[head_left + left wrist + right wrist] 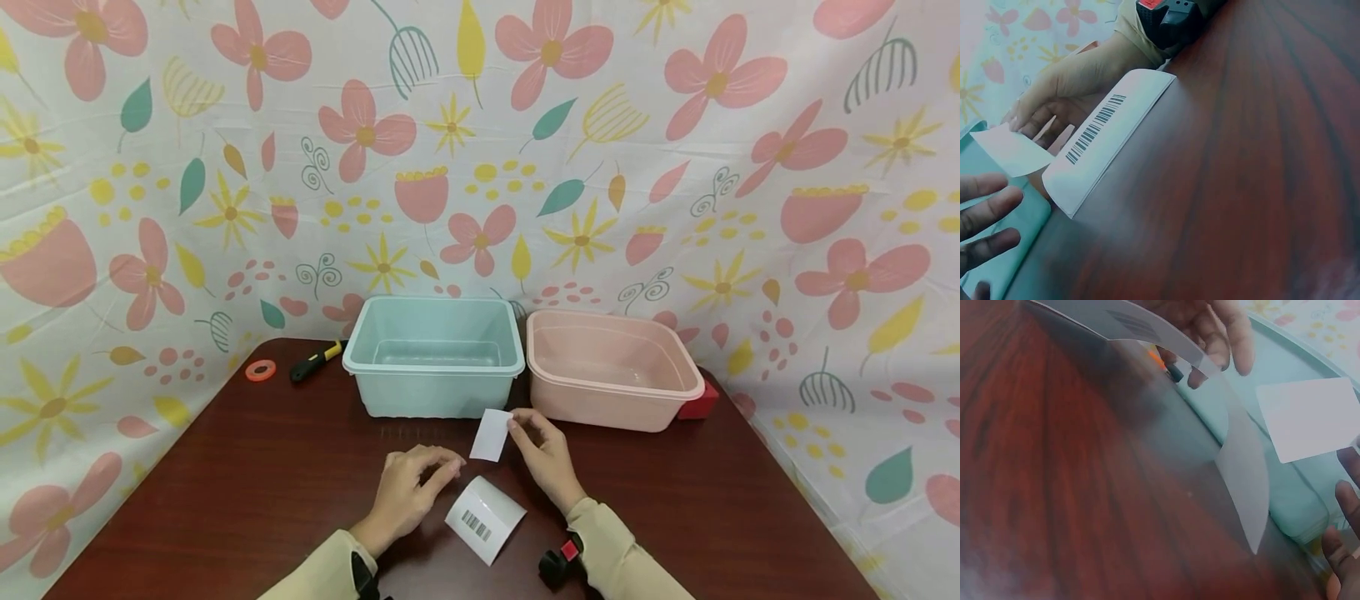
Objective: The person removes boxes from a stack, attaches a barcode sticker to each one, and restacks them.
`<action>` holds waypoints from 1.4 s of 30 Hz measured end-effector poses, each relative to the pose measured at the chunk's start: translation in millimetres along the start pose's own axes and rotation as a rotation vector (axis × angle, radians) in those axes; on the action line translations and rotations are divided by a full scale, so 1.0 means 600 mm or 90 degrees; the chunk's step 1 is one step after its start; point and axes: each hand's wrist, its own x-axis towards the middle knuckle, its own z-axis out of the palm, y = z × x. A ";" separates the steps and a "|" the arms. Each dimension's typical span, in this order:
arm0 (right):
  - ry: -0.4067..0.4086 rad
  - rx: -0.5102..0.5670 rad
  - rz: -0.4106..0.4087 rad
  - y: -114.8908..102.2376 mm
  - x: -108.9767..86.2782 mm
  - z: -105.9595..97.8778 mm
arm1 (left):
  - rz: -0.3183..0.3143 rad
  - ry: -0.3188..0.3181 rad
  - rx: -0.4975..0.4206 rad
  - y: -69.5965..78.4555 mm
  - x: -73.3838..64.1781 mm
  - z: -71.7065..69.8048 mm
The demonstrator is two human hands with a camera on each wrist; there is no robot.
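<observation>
My right hand [551, 462] pinches a small blank white label [491, 435] by its upper right corner, between thumb and fingertips. In the right wrist view, the label [1310, 419] hangs against the teal bin. My left hand [408, 492] is just left of it, fingers loosely bent and holding nothing; the left wrist view shows its fingers [988, 209] spread apart. Between the two wrists, a curled white label sheet [498, 504] with a printed barcode arches up from the dark wooden table. Its barcode face [1110, 125] shows clearly in the left wrist view.
A teal bin [435, 392] stands behind the hands, with a pink bin [600, 404] to its right. Behind the pink bin's right end is a red object [699, 402]. At the back left lie an orange tape roll [260, 371] and a black-and-yellow handled tool [315, 362].
</observation>
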 end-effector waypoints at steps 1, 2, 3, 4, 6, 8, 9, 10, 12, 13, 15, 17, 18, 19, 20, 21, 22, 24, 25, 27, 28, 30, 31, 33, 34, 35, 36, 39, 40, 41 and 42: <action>-0.006 0.005 -0.004 0.008 0.001 0.001 | -0.010 0.001 -0.009 -0.001 0.000 0.001; -0.011 0.014 -0.010 0.016 0.001 0.001 | -0.025 0.003 -0.020 -0.002 0.001 0.002; -0.017 0.023 -0.017 0.023 0.002 0.002 | -0.042 0.003 -0.034 -0.003 0.002 0.003; -0.024 0.035 -0.030 0.031 0.003 0.003 | -0.066 0.001 -0.049 -0.004 0.002 0.004; -0.047 0.057 -0.069 0.046 0.004 0.007 | -0.100 0.001 -0.067 -0.005 0.003 0.005; -0.081 0.072 -0.117 0.047 0.002 0.011 | -0.129 -0.003 -0.085 -0.006 0.004 0.006; -0.098 0.074 -0.135 0.047 0.001 0.014 | -0.139 -0.006 -0.090 -0.006 0.005 0.006; -0.114 0.076 -0.151 0.046 0.000 0.016 | -0.148 -0.011 -0.095 -0.006 0.005 0.006; -0.135 0.074 -0.171 0.045 -0.003 0.021 | -0.159 -0.022 -0.102 -0.006 0.005 0.006; -0.140 0.074 -0.175 0.044 -0.005 0.023 | -0.162 -0.027 -0.105 -0.006 0.005 0.006; -0.141 0.077 -0.175 0.042 -0.007 0.026 | -0.165 -0.038 -0.114 -0.005 0.005 0.005; -0.136 0.087 -0.178 0.040 -0.008 0.028 | -0.165 -0.050 -0.129 -0.005 0.005 0.004; -0.135 0.095 -0.179 0.040 -0.009 0.029 | -0.164 -0.056 -0.137 -0.004 0.005 0.004; -0.135 0.104 -0.179 0.039 -0.009 0.030 | -0.162 -0.061 -0.142 -0.004 0.005 0.003; -0.136 0.113 -0.179 0.039 -0.009 0.030 | -0.160 -0.064 -0.146 -0.004 0.005 0.003; -0.139 0.124 -0.178 0.039 -0.010 0.031 | -0.156 -0.065 -0.147 -0.004 0.005 0.003; -0.143 0.133 -0.178 0.038 -0.010 0.031 | -0.154 -0.064 -0.145 -0.003 0.005 0.004; -0.153 0.148 -0.177 0.039 -0.010 0.032 | -0.148 -0.060 -0.138 -0.002 0.006 0.004; -0.158 0.152 -0.178 0.038 -0.010 0.032 | -0.145 -0.057 -0.133 -0.002 0.006 0.004; -0.167 0.158 -0.184 0.039 -0.009 0.032 | -0.146 -0.050 -0.129 -0.001 0.007 0.005; -0.170 0.159 -0.187 0.039 -0.009 0.032 | -0.148 -0.047 -0.131 -0.001 0.008 0.005; -0.173 0.157 -0.194 0.039 -0.009 0.032 | -0.158 -0.037 -0.137 -0.001 0.010 0.005; -0.173 0.156 -0.195 0.039 -0.009 0.032 | -0.163 -0.033 -0.143 -0.001 0.010 0.005; -0.171 0.153 -0.191 0.040 -0.009 0.031 | -0.178 -0.022 -0.159 -0.003 0.012 0.005; -0.170 0.153 -0.188 0.040 -0.009 0.031 | -0.185 -0.016 -0.169 -0.003 0.012 0.005; -0.168 0.152 -0.183 0.040 -0.009 0.031 | -0.192 -0.010 -0.178 -0.004 0.013 0.005; -0.167 0.150 -0.179 0.040 -0.010 0.031 | -0.199 -0.003 -0.192 -0.005 0.013 0.005; -0.165 0.146 -0.169 0.040 -0.012 0.031 | -0.227 0.019 -0.240 -0.005 0.015 0.004; -0.168 0.148 -0.165 0.040 -0.012 0.031 | -0.236 0.027 -0.259 -0.004 0.015 0.004; -0.172 0.150 -0.158 0.040 -0.013 0.032 | -0.245 0.036 -0.274 -0.004 0.016 0.003; -0.178 0.153 -0.150 0.040 -0.013 0.032 | -0.249 0.048 -0.285 -0.003 0.016 0.003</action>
